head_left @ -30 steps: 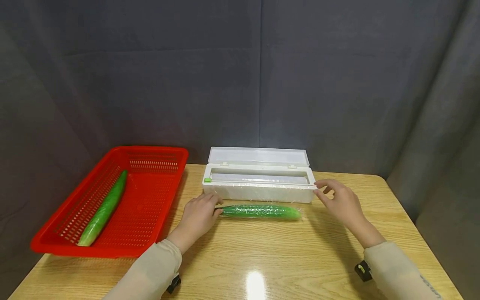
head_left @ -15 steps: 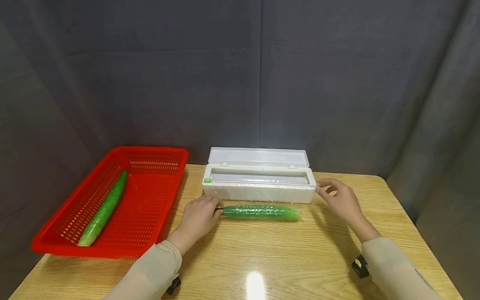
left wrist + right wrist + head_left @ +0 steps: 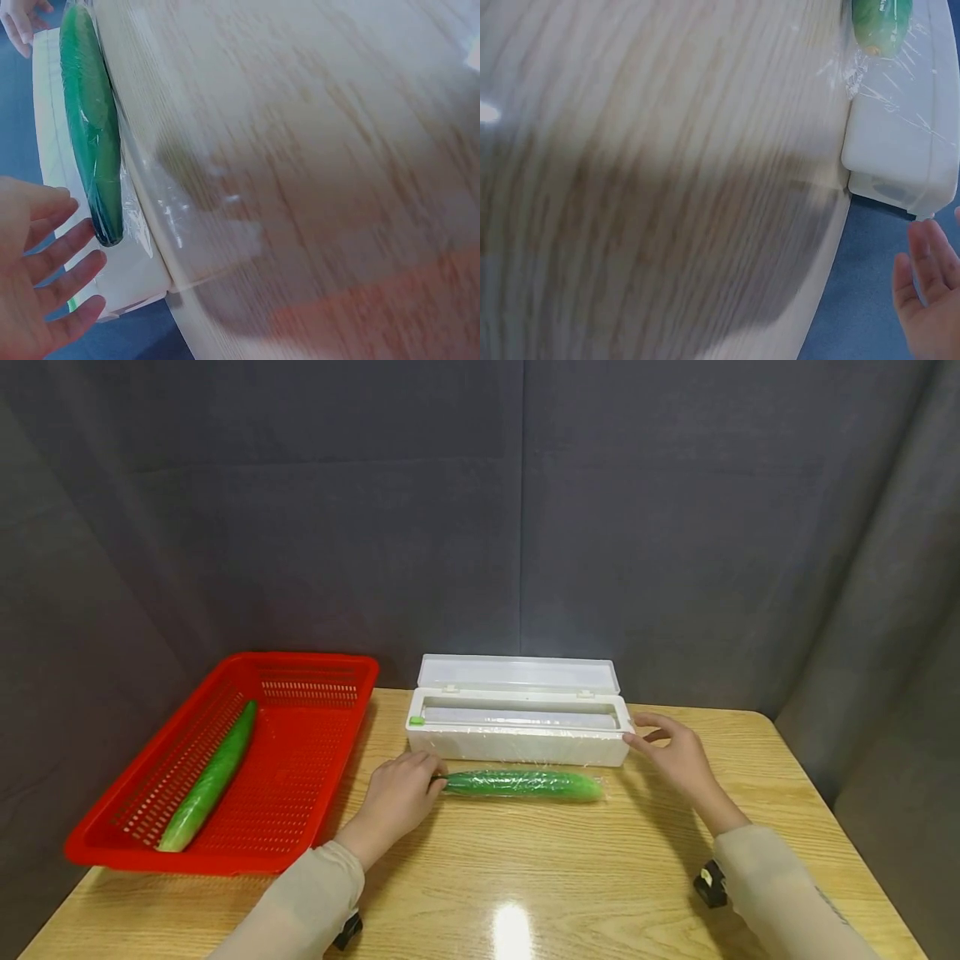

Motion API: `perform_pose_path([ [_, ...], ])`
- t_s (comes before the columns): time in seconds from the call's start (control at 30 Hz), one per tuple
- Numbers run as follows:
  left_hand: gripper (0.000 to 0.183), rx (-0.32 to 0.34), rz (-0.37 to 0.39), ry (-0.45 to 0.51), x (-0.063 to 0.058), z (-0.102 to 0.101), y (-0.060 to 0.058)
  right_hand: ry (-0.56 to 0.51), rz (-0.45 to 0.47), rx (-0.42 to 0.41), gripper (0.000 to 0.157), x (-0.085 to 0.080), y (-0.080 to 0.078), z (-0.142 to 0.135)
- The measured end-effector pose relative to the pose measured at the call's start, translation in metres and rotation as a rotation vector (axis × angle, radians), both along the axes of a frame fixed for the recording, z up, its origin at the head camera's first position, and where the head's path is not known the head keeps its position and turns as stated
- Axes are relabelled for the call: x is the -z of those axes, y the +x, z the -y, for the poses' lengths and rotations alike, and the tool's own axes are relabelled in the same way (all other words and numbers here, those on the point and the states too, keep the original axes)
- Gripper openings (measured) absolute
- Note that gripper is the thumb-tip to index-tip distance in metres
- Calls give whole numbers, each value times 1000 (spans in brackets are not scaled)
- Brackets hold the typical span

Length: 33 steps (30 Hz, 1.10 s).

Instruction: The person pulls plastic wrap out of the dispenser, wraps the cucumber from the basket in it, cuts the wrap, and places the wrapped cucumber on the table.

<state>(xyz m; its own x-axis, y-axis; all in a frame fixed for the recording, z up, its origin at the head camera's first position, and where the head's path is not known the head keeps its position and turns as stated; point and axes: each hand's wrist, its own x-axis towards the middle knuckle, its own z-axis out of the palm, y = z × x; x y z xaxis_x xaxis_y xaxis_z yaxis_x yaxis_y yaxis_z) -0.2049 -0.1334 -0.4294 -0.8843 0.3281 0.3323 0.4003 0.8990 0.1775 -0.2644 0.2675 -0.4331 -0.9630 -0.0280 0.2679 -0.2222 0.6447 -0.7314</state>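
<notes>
A cucumber under clear plastic wrap point(image 3: 517, 784) lies on the table along the front of a white cling film dispenser point(image 3: 517, 747). Film runs from the dispenser's front edge down over the cucumber. My left hand point(image 3: 401, 789) is by the cucumber's dark, narrow end; the left wrist view shows the fingers point(image 3: 71, 289) loosely bent and spread, with the index fingertip close to that tip. At the dispenser's right end is my right hand point(image 3: 678, 760), its thumb and index finger at the corner. In the right wrist view its fingers point(image 3: 926, 259) look nearly straight, touching a small tab there.
A red perforated basket point(image 3: 330, 777) stands at the left, holding another cucumber point(image 3: 210, 777). The dispenser's clear lid point(image 3: 517, 673) is raised, and a green slider point(image 3: 416, 721) sits at its left end. Behind the wooden table point(image 3: 562, 877) hangs a dark grey curtain point(image 3: 480, 527).
My right hand has shifted slightly at the dispenser's right corner, the thumb now at its front, and the right forearm has moved a little left. The left hand and cucumber have stayed put.
</notes>
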Motion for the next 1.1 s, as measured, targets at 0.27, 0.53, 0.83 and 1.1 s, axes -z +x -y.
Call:
perform_pose_path([
  [0.27,4,-9,5,6,-3,-1,1,-6,31,-16,50,5,-1,8],
  [0.53,5,0,-39,1,-9,0,2,69,32,19,57,7,-2,13],
  [0.83,7,52,-93,-30,-35,3,-2,37,-18,70,48,13,-3,17],
  [1.1,13,38,-56,-85,-56,11,-14,38,-42,62,47,15,-3,18],
])
